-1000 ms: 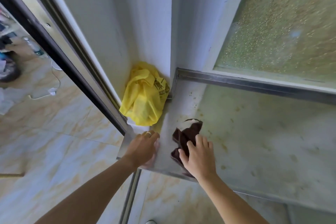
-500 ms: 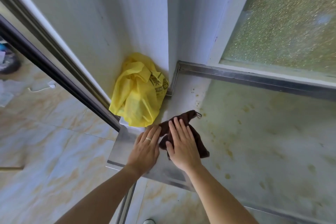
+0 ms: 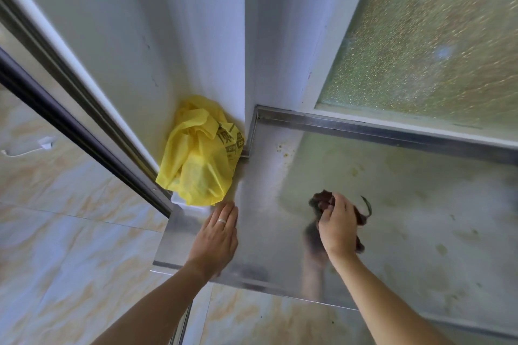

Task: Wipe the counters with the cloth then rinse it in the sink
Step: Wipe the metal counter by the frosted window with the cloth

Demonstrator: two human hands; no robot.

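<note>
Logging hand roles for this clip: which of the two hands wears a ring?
The left hand, lying flat on the steel counter; the right hand grips the brown cloth.

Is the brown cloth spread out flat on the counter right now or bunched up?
Bunched up. The right hand grips the cloth in a wad, folds sticking out past the fingers and a loop trailing behind, over the counter.

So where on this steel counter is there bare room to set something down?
Free: the stained stretch of counter right of the right hand and cloth, up to the window-side rim. Crowded: the left corner, with the yellow bag and left hand.
</note>
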